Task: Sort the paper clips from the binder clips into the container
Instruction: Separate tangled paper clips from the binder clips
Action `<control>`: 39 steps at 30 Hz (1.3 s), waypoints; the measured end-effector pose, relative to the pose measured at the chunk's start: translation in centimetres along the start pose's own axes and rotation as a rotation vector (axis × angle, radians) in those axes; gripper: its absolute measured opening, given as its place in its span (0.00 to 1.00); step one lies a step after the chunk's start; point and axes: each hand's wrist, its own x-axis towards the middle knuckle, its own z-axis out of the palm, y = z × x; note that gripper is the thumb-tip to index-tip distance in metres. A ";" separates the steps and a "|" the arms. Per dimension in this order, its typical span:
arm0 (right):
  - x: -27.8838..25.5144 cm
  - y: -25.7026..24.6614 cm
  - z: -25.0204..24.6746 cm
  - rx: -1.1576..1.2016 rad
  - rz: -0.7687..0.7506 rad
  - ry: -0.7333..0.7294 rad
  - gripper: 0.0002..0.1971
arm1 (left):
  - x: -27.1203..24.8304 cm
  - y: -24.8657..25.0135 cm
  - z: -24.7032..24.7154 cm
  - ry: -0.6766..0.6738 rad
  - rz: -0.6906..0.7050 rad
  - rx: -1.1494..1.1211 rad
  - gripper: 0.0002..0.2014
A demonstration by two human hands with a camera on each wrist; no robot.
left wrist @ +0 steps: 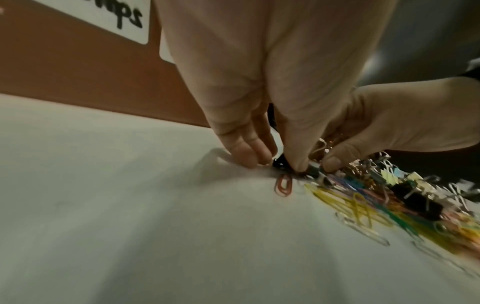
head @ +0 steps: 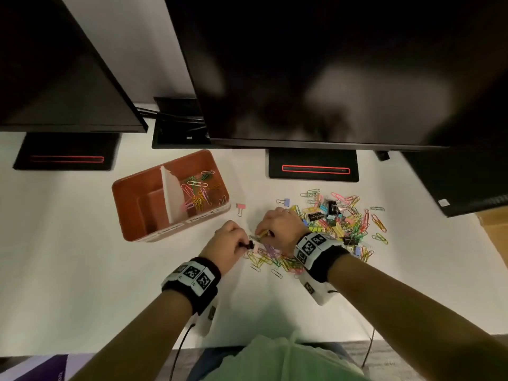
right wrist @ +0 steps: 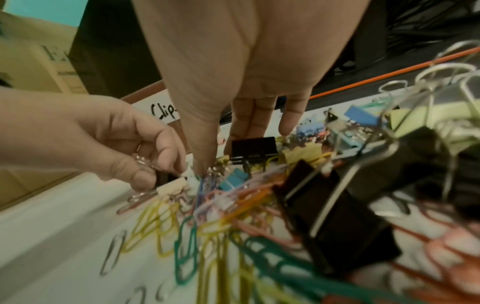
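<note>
My left hand [head: 239, 242] pinches a small black binder clip [head: 248, 245] at the near left edge of the clip pile [head: 334, 224]; the left wrist view shows the black binder clip [left wrist: 280, 163] low on the desk under the fingertips. Just beside it, my right hand [head: 264, 234] pinches a few paper clips [head: 260, 235] lifted from the pile. The orange container [head: 129, 215] stands to the left, with a white divider [head: 171, 196]. Its right compartment holds several coloured paper clips [head: 199, 188].
A pink binder clip [head: 240, 207] lies alone between container and pile. A red paper clip [left wrist: 283, 186] lies by my left fingertips. Larger black binder clips [right wrist: 332, 216] sit in the pile. Two monitors on stands [head: 313, 169] overhang the back of the white desk [head: 82, 243].
</note>
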 end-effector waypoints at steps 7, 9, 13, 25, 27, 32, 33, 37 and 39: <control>0.3 1.7 -1.1 0.111 0.103 0.186 0.11 | 0.4 0.6 -0.5 0.260 -0.067 -0.157 0.07; 0.0 1.9 -1.2 0.107 0.127 0.249 0.14 | 0.0 0.9 -0.5 0.276 -0.103 -0.169 0.12; -2.4 0.7 -0.6 0.248 0.053 0.159 0.14 | -1.4 0.1 0.2 0.274 -0.163 -0.089 0.16; -4.4 1.8 2.7 0.227 0.156 -0.009 0.28 | -1.2 -0.9 2.9 0.167 -0.117 0.021 0.03; -4.3 2.0 2.4 0.184 0.120 0.021 0.27 | -1.4 -1.1 2.9 0.162 -0.102 0.014 0.03; -3.9 0.3 3.7 0.087 0.030 0.056 0.32 | -1.0 -0.5 1.9 0.143 0.026 -0.020 0.12; -3.7 0.0 3.9 0.083 0.035 0.053 0.33 | -0.5 -0.2 1.7 0.113 0.075 0.015 0.16; -2.7 -0.4 4.3 0.135 0.080 0.052 0.30 | 1.8 1.2 1.2 -0.046 0.151 0.212 0.21; -2.5 -0.1 4.2 0.211 0.085 0.073 0.22 | 2.5 1.3 1.0 -0.069 0.131 0.241 0.17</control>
